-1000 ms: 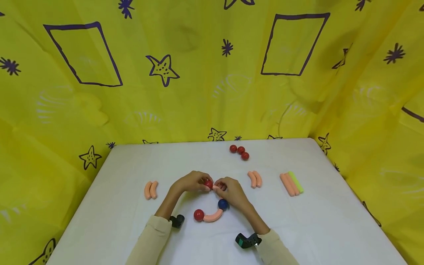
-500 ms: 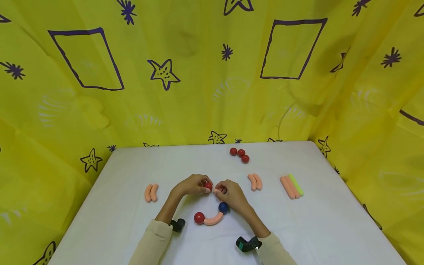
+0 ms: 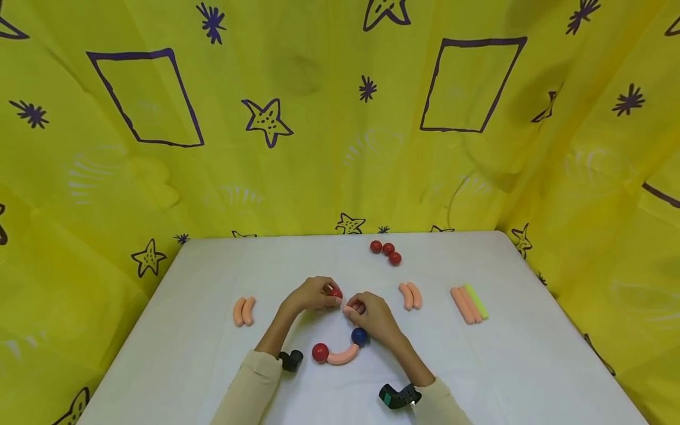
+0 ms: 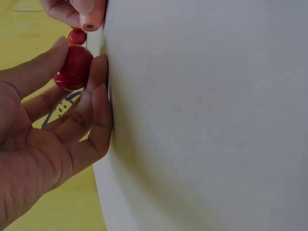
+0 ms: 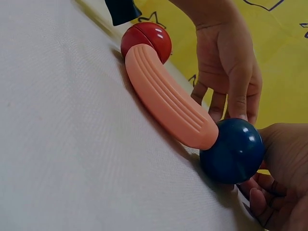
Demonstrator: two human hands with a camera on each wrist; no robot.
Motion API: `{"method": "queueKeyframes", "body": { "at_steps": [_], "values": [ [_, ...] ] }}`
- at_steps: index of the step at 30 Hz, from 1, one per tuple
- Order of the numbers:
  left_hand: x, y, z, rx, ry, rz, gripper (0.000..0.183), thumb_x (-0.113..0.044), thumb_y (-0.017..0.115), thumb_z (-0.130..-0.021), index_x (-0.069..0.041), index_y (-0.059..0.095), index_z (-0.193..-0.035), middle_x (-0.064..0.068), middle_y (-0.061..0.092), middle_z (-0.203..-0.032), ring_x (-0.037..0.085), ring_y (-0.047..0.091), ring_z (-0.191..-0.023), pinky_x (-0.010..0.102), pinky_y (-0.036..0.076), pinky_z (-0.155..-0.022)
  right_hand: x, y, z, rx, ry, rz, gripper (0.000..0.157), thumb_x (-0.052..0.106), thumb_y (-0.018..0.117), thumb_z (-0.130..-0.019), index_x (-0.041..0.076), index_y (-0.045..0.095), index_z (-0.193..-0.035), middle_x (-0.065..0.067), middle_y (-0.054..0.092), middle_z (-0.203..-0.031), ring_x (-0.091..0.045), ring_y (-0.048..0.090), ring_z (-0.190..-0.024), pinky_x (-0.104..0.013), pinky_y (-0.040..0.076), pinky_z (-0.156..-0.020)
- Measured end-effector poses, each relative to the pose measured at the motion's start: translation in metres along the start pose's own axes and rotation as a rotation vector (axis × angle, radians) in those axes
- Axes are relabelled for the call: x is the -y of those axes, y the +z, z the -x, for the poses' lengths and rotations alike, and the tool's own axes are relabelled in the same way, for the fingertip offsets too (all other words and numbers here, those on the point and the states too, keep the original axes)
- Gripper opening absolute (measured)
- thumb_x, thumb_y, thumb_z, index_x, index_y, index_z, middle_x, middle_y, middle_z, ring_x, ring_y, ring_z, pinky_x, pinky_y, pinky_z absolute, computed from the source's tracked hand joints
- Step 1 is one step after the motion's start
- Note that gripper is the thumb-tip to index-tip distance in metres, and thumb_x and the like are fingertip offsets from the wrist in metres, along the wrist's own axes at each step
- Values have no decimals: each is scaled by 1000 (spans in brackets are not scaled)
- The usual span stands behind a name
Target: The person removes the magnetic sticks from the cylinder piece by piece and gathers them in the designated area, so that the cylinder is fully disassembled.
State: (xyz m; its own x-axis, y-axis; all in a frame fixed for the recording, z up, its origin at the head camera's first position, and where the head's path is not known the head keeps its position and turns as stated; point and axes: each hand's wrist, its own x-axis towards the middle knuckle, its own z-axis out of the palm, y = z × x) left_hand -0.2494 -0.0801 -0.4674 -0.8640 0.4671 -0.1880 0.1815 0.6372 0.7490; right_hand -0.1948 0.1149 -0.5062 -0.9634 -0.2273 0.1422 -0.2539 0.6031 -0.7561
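My left hand pinches a red ball between thumb and fingers, close above the white table. Just to the right, my right hand pinches a peach-coloured stick, whose end shows a small dark spot. A small gap separates ball and stick end. Below the right hand lies a blue ball, joined to a curved peach stick with another red ball at its far end. How the pinched stick meets the blue ball is hidden by the right hand.
Two curved peach sticks lie at left, two more curved sticks at right. Straight peach sticks lie beside a green stick farther right. Three red balls sit near the back edge, before a yellow curtain.
The red ball in my left hand has come away from the end of the stick in my right hand and moved slightly farther back. The view has tilted up a little.
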Motion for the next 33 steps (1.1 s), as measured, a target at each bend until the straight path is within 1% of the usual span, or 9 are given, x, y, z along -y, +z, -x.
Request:
{"method": "queueKeyframes", "body": {
  "at_steps": [5, 8, 10, 12, 15, 20, 26, 30, 33],
  "values": [
    [-3, -2, -11, -106, -71, 66, 27, -17, 76, -84, -3, 66, -106, 12, 68, -93, 15, 62, -72, 25, 53, -63, -1, 2, 0, -5, -6, 13, 11, 23, 73, -88, 13, 71, -93, 4, 60, -80, -7, 52, -73, -20, 44, -66],
    [-3, -2, -23, -152, -111, 97, 29, -15, 77, -82, -3, 67, -107, 14, 67, -95, 15, 61, -73, 25, 53, -63, -2, 1, 0, 4, 3, 14, 12, 24, 72, -88, 13, 71, -94, 4, 60, -80, -7, 53, -74, -20, 44, -67],
    [-4, -3, -33, -154, -110, 104, 30, -15, 77, -82, -2, 66, -107, 14, 67, -97, 16, 61, -73, 25, 52, -63, -3, 0, 0, -1, 11, 10, 12, 24, 73, -88, 13, 71, -94, 5, 60, -80, -7, 53, -74, -20, 45, -67],
    [-6, -4, -45, -145, -91, 94, 30, -16, 77, -83, -3, 66, -108, 14, 66, -97, 16, 61, -75, 24, 52, -64, -4, 0, 0, -14, 14, 12, 12, 24, 73, -88, 13, 72, -93, 5, 59, -80, -7, 52, -74, -20, 44, -67],
    [-8, -4, -63, -127, -67, 79, 31, -16, 77, -84, -3, 65, -109, 13, 67, -98, 15, 61, -76, 23, 52, -65, -4, 0, 0, -32, -7, 18, 11, 23, 74, -87, 13, 72, -93, 5, 59, -79, -7, 52, -73, -20, 44, -67],
    [-13, -1, -85, -107, -81, 57, 30, -15, 76, -85, -4, 65, -110, 12, 65, -97, 15, 61, -75, 22, 51, -65, -4, 1, 2, -18, -42, 2, 12, 24, 73, -87, 12, 72, -93, 4, 60, -80, -6, 52, -74, -20, 45, -67],
    [-23, 3, -99, -66, -82, 31, 32, -15, 76, -84, -2, 64, -111, 13, 65, -98, 16, 60, -75, 23, 53, -66, -7, 4, 6, -13, -29, 1, 11, 26, 73, -88, 16, 72, -92, 8, 59, -79, -4, 51, -73, -19, 45, -68],
    [-29, 3, -105, -90, -87, 11, 33, -12, 75, -84, -2, 64, -114, 13, 63, -98, 17, 59, -76, 23, 51, -65, -6, 4, 5, -12, -37, -10, 13, 27, 72, -89, 15, 71, -94, 8, 59, -81, -4, 52, -74, -19, 45, -69],
    [-32, 5, -109, -123, -101, 36, 34, -12, 75, -85, -3, 64, -116, 14, 62, -100, 17, 57, -78, 22, 49, -65, -4, 1, 4, -10, -38, -13, 14, 27, 71, -89, 15, 71, -94, 7, 59, -82, -4, 52, -75, -20, 45, -69]
  ]
}}
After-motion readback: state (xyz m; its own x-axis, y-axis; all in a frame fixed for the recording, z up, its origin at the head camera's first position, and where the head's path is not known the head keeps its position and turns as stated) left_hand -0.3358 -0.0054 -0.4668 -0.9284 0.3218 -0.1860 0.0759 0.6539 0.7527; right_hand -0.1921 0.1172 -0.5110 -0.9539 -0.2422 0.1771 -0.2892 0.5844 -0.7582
